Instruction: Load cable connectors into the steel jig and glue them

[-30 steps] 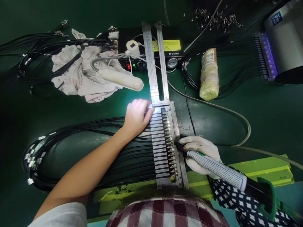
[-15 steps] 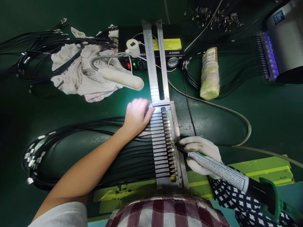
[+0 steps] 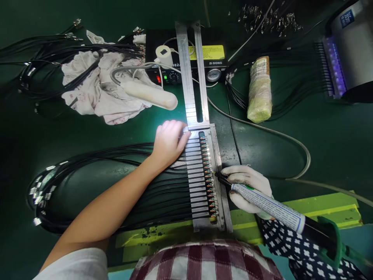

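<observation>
A metal fixture lies in front of me, with a row of black cables laid across it and their small connectors lined up along its right part. My left hand is bare and curls over the fixture's upper left corner, its fingertips partly hidden. In my gloved right hand is a labelled dispensing syringe, gripped by the fingers. Its dark tip points left and meets the connector row near the middle.
Behind the fixture stands a black controller box under a slotted metal rail. A white lamp hangs above crumpled cloth. Looped cables lie left; a wrapped bundle and a violet-lit device are right.
The syringe tip has shifted very slightly upward along the connectors with my right hand. My left hand stays in place on the fixture.
</observation>
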The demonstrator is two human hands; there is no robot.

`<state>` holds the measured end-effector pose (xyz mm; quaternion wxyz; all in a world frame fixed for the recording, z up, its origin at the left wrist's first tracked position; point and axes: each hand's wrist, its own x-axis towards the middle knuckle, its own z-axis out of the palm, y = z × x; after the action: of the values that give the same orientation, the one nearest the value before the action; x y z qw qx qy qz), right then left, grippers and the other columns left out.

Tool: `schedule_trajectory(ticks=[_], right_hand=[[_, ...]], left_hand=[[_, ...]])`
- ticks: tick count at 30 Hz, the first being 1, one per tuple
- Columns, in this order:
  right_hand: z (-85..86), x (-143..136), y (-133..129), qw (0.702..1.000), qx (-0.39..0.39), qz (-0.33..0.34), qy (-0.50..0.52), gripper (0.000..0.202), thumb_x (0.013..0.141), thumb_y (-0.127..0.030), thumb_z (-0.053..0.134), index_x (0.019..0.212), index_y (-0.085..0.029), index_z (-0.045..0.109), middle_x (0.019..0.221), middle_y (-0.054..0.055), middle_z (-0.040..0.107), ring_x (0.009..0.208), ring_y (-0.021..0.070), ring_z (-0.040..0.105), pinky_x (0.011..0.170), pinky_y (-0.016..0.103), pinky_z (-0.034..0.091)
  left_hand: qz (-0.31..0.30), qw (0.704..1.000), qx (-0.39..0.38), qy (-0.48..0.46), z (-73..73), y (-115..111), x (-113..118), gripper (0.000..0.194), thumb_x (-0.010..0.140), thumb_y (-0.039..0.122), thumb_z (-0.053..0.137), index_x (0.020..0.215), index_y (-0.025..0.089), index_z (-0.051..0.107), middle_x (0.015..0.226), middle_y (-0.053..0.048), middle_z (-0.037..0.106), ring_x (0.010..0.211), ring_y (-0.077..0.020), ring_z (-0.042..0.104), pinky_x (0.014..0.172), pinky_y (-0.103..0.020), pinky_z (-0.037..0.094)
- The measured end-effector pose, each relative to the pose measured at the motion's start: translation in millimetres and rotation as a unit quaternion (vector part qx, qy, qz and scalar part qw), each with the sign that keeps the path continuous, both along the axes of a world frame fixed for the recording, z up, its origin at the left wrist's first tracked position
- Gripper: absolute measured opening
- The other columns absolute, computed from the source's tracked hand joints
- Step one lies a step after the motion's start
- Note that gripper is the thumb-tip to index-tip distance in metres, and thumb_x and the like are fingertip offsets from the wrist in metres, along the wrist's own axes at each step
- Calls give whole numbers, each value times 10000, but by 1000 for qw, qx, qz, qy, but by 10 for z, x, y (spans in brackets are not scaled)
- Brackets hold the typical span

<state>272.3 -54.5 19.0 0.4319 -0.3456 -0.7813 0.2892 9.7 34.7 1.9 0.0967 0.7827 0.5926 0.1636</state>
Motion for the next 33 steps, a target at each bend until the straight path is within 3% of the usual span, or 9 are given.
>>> schedule_trajectory(ticks=[8,17,33], right_hand=[[16,74,-104,1000,24,10,16,298,766,-218,696,1055,-156,650,989,116,736,922,244,728,760,347,649],[75,-11,-113,1000,13,2,-7,204,766,-198,670,967,-166,652,925,114,748,861,227,742,744,314,641],[45,-2,-115,1000,18,3,0,212,748,-197,671,958,-181,651,892,95,748,830,222,742,707,315,646]], left_hand=[[-1,1000,5,4,-5,0,-6,200,966,356,490,1004,192,598,867,-53,620,847,-235,529,729,-355,345],[4,1000,1,4,3,-4,1,206,963,366,480,1000,197,589,866,-56,622,842,-238,536,724,-358,344],[12,1000,-5,3,4,1,10,228,956,379,469,987,193,597,830,-53,599,830,-238,523,731,-357,348]])
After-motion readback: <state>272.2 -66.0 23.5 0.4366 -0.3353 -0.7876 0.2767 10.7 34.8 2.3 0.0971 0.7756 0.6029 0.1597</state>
